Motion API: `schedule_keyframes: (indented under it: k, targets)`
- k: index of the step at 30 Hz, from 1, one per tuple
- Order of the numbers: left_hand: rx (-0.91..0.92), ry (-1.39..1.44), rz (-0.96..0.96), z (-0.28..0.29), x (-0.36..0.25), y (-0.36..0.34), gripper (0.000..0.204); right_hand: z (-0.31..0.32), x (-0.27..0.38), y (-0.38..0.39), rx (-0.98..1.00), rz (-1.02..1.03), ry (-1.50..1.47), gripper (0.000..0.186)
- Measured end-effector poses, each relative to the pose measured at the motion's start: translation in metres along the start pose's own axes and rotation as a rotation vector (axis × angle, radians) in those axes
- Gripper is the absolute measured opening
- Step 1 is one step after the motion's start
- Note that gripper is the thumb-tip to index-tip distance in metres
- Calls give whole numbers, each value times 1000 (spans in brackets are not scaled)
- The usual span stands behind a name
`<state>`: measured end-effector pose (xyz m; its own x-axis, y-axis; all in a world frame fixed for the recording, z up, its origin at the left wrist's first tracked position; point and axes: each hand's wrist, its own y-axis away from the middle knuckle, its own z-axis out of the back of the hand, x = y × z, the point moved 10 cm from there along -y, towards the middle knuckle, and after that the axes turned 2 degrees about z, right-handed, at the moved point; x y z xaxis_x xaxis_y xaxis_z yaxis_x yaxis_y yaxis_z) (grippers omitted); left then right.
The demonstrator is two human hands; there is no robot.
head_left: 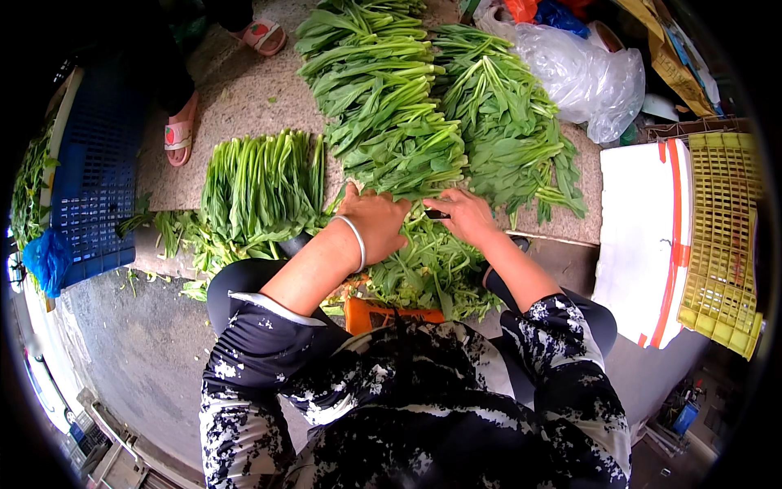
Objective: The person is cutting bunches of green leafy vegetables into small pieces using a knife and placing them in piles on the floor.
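From where I'm standing, the person's two hands are near each other but not touching, both at the near end of the big heap of leafy greens (387,110) on the stone ledge (236,102). The left hand (373,220), a pale bracelet (359,244) round its wrist, lies palm down against the leaves; I can't tell whether it grips any. The right hand (464,215) is closed on a small black object (437,214), too little to make out. A second heap (509,130) lies just right of the big one, and a neat bundle (262,179) sits to the left. Loose leaves (432,265) spread below the hands, beside something orange (383,315). A blue crate (96,179) stands at far left, a white box (635,236) and yellow crate (721,236) at right.
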<state>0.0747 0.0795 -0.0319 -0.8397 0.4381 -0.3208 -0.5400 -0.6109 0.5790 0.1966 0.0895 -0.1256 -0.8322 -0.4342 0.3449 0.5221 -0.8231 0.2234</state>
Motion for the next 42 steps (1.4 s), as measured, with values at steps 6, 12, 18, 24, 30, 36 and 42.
schedule_keyframes:
  k: [6, 12, 18, 24, 30, 36, 42]
  targets:
    - [21, -7, -12, -5, -3, -5, 57, 12, -5, -31, -94, -67, 46, 39]
    - [-37, -7, -38, -1, -1, -4, 55, 25, -21, -18, -354, -65, -248, 24]
    - [-29, -34, -38, -1, -3, -6, 54, 16, -121, 21, -965, -688, -1289, 17]
    - [-25, -14, -49, -4, -5, -13, 55, -3, -137, -41, -530, -1104, -1377, 27]
    - [-85, -17, -48, 4, -4, -16, 54, -11, -148, -40, -689, -964, -1675, 18]
    - [-193, 98, 8, 19, 1, -15, 44, 33, -122, -12, -960, -652, -1905, 19]
    - [-730, 615, -157, 71, 0, 4, 37, 95, -23, 22, -835, -377, -1692, 25]
